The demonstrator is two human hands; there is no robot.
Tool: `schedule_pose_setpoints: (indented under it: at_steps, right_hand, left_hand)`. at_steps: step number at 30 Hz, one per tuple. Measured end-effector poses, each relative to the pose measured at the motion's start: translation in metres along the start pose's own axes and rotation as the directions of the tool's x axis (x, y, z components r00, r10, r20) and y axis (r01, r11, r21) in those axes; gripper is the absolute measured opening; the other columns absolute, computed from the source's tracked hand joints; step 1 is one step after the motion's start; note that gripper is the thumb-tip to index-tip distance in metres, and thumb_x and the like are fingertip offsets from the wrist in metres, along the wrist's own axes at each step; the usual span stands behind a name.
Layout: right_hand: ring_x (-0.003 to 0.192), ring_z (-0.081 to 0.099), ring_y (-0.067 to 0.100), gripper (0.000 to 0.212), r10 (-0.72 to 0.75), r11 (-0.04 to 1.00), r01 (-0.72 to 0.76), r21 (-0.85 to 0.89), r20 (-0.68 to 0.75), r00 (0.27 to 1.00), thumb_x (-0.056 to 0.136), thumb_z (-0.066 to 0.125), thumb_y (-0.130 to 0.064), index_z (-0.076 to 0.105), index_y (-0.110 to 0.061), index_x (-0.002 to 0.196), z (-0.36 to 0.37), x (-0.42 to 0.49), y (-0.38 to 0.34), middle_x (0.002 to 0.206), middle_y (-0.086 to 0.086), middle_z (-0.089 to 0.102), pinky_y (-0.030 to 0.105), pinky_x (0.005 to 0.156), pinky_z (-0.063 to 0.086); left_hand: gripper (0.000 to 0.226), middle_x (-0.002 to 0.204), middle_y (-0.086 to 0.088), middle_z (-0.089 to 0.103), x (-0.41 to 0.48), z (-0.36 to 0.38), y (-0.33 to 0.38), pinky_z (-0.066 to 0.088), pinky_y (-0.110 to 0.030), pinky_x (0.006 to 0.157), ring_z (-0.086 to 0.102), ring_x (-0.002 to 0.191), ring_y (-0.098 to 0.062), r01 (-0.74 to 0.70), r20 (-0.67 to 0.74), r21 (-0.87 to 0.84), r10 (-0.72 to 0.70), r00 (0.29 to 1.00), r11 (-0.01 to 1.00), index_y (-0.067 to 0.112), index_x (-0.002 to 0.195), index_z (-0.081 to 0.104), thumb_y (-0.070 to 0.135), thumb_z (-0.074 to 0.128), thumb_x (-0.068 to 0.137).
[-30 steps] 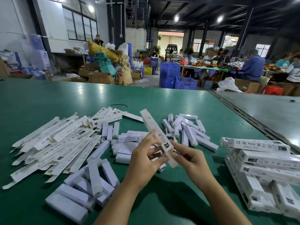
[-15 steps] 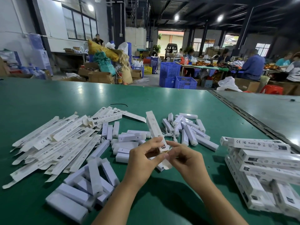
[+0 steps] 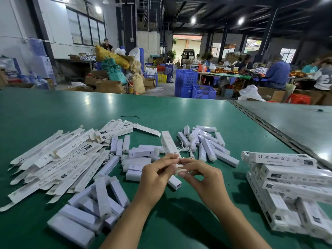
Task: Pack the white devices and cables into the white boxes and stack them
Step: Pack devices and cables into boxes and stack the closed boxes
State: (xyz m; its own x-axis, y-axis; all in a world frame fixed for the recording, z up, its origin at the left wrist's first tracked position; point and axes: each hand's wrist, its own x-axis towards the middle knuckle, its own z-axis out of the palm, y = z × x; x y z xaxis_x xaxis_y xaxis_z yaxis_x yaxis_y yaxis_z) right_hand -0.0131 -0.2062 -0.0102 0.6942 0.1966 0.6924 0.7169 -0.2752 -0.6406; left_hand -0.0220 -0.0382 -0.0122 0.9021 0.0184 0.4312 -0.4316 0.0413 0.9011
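Note:
A long white box (image 3: 168, 143) points away from me over the middle of the green table (image 3: 53, 108). My left hand (image 3: 156, 174) grips its near end, and my right hand (image 3: 201, 177) pinches the flap at that same end. Flat unfolded white boxes (image 3: 59, 159) fan out on the left. White devices lie in heaps at the near left (image 3: 100, 200), in the centre (image 3: 138, 161) and beyond my hands to the right (image 3: 206, 142). A white cable (image 3: 186, 151) lies among those far devices. Packed boxes (image 3: 287, 178) are piled at the right.
A metal seam (image 3: 269, 126) separates the green table from a grey table at the right. A thin black tie (image 3: 130, 116) lies on the far side. Beyond the table stand blue crates (image 3: 194, 85), cardboard boxes and several seated people.
The box has swung from leaning left to pointing straight away, and its near end has dropped between my hands. My fingers have closed in on its end flap.

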Motion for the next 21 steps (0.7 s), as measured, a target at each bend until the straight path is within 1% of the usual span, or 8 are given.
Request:
schedule_pose_setpoints:
  at_steps: [3, 5, 8, 10, 11, 13, 15, 21]
  right_hand:
    - [0.07, 0.069, 0.013, 0.027, 0.084, 0.996, -0.083, 0.027, -0.065, 0.994, 0.078, 0.081, -0.02, 0.069, -0.033, 0.098, 0.0025, -0.0016, -0.0004, 0.08, -0.009, 0.072, 0.026, 0.068, 0.056]
    - [0.066, 0.069, 0.016, 0.026, 0.041, 0.999, -0.04, 0.011, -0.101, 0.994, 0.078, 0.08, -0.018, 0.068, -0.032, 0.095, 0.0043, -0.0017, 0.0001, 0.086, -0.009, 0.073, 0.031, 0.065, 0.057]
    - [0.064, 0.068, 0.011, 0.016, -0.087, 0.996, 0.084, -0.031, -0.117, 0.989, 0.078, 0.078, -0.011, 0.072, -0.017, 0.091, 0.0055, 0.0004, 0.0004, 0.101, -0.015, 0.073, 0.021, 0.065, 0.055]
    - [0.069, 0.068, 0.007, 0.012, -0.132, 0.989, 0.123, -0.08, -0.119, 0.984, 0.078, 0.078, -0.009, 0.075, -0.011, 0.09, 0.0047, 0.0006, 0.0009, 0.103, -0.01, 0.073, 0.019, 0.069, 0.055]
    - [0.075, 0.069, 0.006, 0.011, -0.148, 0.985, 0.137, -0.101, -0.117, 0.982, 0.079, 0.078, -0.009, 0.076, -0.008, 0.09, 0.0042, 0.0001, 0.0011, 0.103, -0.005, 0.073, 0.019, 0.071, 0.055]
    - [0.087, 0.071, 0.006, 0.011, -0.163, 0.982, 0.15, -0.117, -0.109, 0.981, 0.079, 0.077, -0.009, 0.077, -0.006, 0.09, 0.0035, -0.0006, 0.0012, 0.104, 0.0, 0.073, 0.021, 0.076, 0.056]
    - [0.092, 0.071, 0.007, 0.011, -0.166, 0.98, 0.154, -0.123, -0.099, 0.981, 0.079, 0.076, -0.009, 0.078, -0.005, 0.09, 0.0035, -0.0004, 0.0012, 0.104, 0.001, 0.073, 0.024, 0.078, 0.057]
    - [0.088, 0.07, 0.004, 0.01, -0.149, 0.981, 0.137, -0.139, -0.08, 0.986, 0.078, 0.077, -0.008, 0.079, -0.006, 0.088, 0.0008, 0.0004, -0.0006, 0.1, 0.0, 0.074, 0.023, 0.076, 0.057]
  left_hand:
    - [0.029, 0.119, 0.014, 0.071, -0.0013, 0.0005, 0.0003, 0.047, -0.018, 0.099, 0.059, 0.121, -0.003, 0.001, 0.023, 0.027, -0.002, 1.0, 1.0, 0.026, 0.105, 0.075, 0.003, 0.062, 0.093]
    - [0.034, 0.12, 0.014, 0.07, -0.0021, 0.0012, 0.0012, 0.046, -0.018, 0.1, 0.058, 0.123, -0.003, -0.012, 0.036, 0.041, 0.011, 0.999, 0.999, 0.026, 0.107, 0.075, -0.002, 0.059, 0.094]
    - [0.038, 0.119, 0.014, 0.071, -0.003, 0.0031, 0.0036, 0.046, -0.015, 0.099, 0.058, 0.122, -0.001, -0.032, 0.036, 0.044, 0.031, 0.999, 0.999, 0.026, 0.108, 0.074, -0.006, 0.058, 0.094]
    - [0.039, 0.118, 0.016, 0.071, -0.0029, 0.0038, 0.004, 0.046, -0.013, 0.096, 0.059, 0.12, 0.002, -0.031, 0.017, 0.043, 0.03, 0.999, 0.999, 0.026, 0.108, 0.073, -0.007, 0.059, 0.093]
    - [0.039, 0.118, 0.017, 0.07, -0.0028, 0.0039, 0.0038, 0.046, -0.012, 0.095, 0.059, 0.119, 0.003, -0.031, 0.005, 0.039, 0.031, 1.0, 0.999, 0.026, 0.108, 0.073, -0.008, 0.059, 0.093]
    - [0.038, 0.118, 0.016, 0.07, -0.0023, 0.0038, 0.0026, 0.048, -0.013, 0.094, 0.059, 0.119, 0.003, -0.032, -0.018, 0.029, 0.032, 0.999, 0.999, 0.024, 0.108, 0.073, -0.008, 0.059, 0.092]
    - [0.039, 0.118, 0.016, 0.071, -0.0023, 0.0036, 0.0017, 0.049, -0.014, 0.093, 0.06, 0.118, 0.002, -0.029, -0.029, 0.018, 0.03, 0.999, 0.999, 0.024, 0.107, 0.073, -0.009, 0.059, 0.092]
    - [0.04, 0.119, 0.021, 0.069, -0.0025, 0.003, 0.0008, 0.048, -0.014, 0.093, 0.059, 0.119, 0.003, -0.041, -0.011, 0.051, 0.041, 0.999, 0.998, 0.031, 0.106, 0.073, -0.005, 0.061, 0.092]
